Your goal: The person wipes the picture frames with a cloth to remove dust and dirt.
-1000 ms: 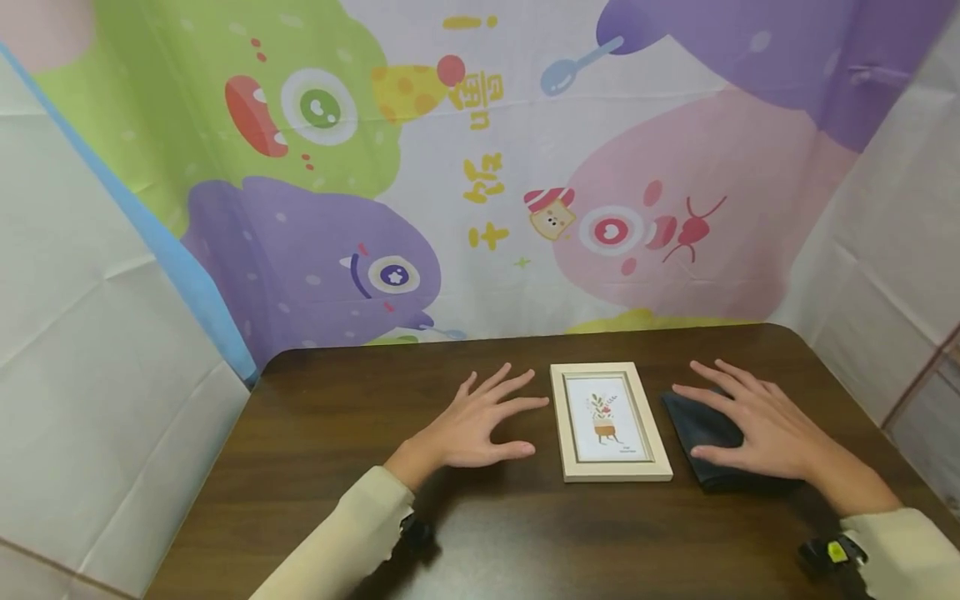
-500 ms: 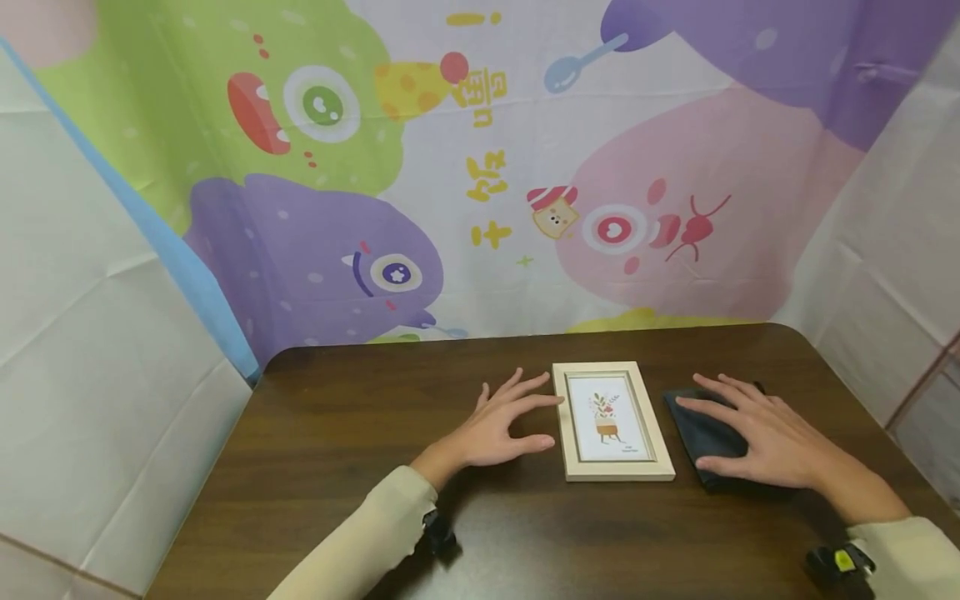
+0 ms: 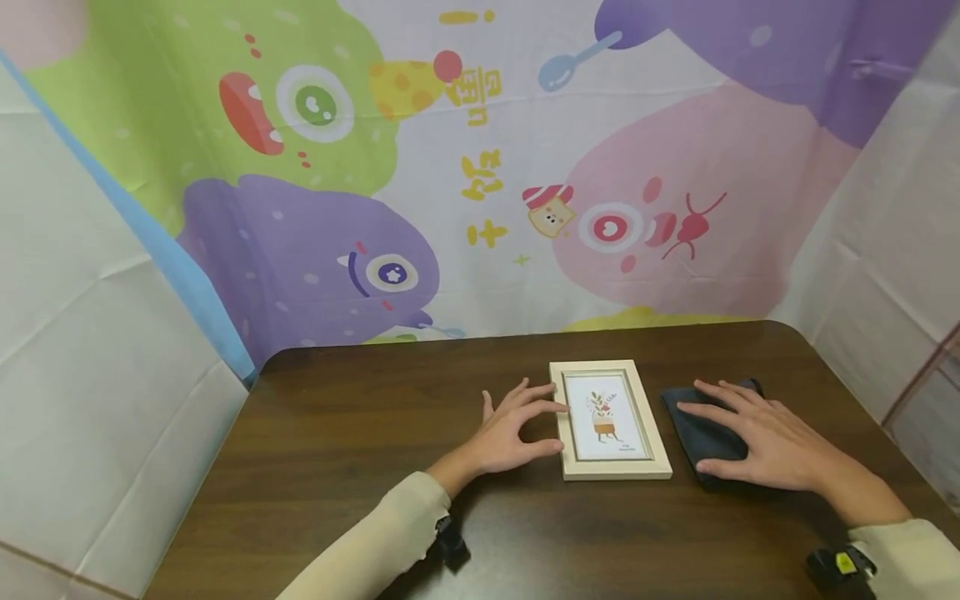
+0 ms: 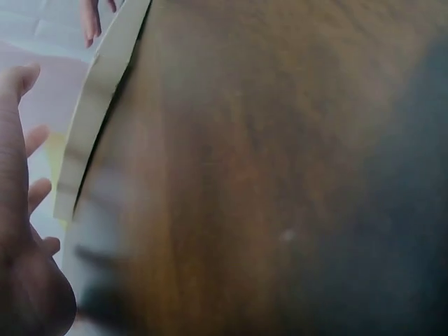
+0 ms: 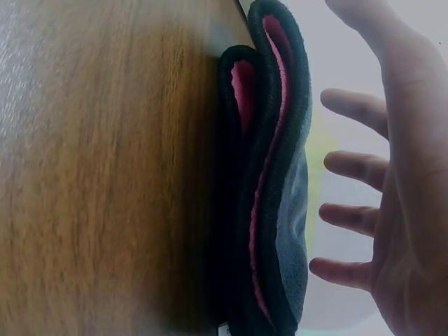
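Observation:
A cream-edged framed picture (image 3: 606,417) of a potted plant lies face up on the table. My left hand (image 3: 510,435) is at its left side, with spread fingers; the index fingertip overlaps the left border in the head view. In the left wrist view, the frame's side edge (image 4: 98,119) runs beside that hand. Right of the picture lies a folded dark grey cloth (image 3: 708,442). Its layered fold (image 5: 269,175) has black edging and a pink inside in the right wrist view. My right hand (image 3: 772,443) hovers over it with fingers spread, and a gap shows between fingers and cloth.
Both things lie on a dark brown wooden table (image 3: 337,450) with rounded back corners. A curtain with cartoon monsters (image 3: 495,283) hangs directly behind it. Pale sheets close in the left (image 3: 97,333) and right (image 3: 892,250) sides. Each wrist wears a small black device.
My left hand has moved right, up to the picture's left border. The right hand has shifted slightly down and right over the cloth. Picture and cloth have stayed in place.

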The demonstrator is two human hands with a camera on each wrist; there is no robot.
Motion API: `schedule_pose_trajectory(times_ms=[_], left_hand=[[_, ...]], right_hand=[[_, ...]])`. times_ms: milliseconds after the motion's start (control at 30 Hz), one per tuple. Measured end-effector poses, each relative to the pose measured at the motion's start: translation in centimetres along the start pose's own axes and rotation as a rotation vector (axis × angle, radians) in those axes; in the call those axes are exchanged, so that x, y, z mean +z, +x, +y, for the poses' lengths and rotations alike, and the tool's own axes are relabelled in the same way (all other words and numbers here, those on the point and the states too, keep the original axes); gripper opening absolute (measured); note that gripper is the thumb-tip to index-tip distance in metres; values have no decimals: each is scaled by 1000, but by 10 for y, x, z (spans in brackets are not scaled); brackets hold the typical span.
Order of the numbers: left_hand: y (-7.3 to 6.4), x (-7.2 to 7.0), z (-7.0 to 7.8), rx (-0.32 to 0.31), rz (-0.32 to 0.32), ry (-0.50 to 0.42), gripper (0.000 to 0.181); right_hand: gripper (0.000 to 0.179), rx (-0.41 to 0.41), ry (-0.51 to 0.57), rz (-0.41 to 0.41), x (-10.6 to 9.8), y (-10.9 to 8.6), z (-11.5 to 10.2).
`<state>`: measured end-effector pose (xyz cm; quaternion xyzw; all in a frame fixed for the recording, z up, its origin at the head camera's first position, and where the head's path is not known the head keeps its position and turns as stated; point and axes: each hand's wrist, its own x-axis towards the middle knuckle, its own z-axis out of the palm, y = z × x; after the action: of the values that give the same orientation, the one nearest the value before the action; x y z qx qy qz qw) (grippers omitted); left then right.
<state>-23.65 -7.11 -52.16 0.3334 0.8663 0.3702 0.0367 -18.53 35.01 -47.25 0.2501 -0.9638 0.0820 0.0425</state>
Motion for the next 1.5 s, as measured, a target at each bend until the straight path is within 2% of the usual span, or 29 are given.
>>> schedule_pose_trajectory(times_ms=[100,300,500,767,1067,1167,1300,1500], left_hand=[[0,4,-1,0,22,13,58],[1,5,4,-53,17,4,50],[3,9,0,-28,41,29,57],[3,8,3,-51,4,27,61],[2,6,7,-97,-29,44,59],[3,7,7,-92,-30,53,58],[4,9,5,-90,-29,70,62],[6,7,7,-119,-36,86,68]], right_hand=[[83,5,5,-4,1,0,0],[82,4,1,-11,3,-1,0],[81,3,6,-23,5,-2,0],[82,32,0,-54,3,-2,-2],[98,56,0,-133,4,-3,0],[101,63,19,-155,4,-4,0],[101,80,49,-169,6,-5,1],[93,51,118,-145,11,-9,4]])
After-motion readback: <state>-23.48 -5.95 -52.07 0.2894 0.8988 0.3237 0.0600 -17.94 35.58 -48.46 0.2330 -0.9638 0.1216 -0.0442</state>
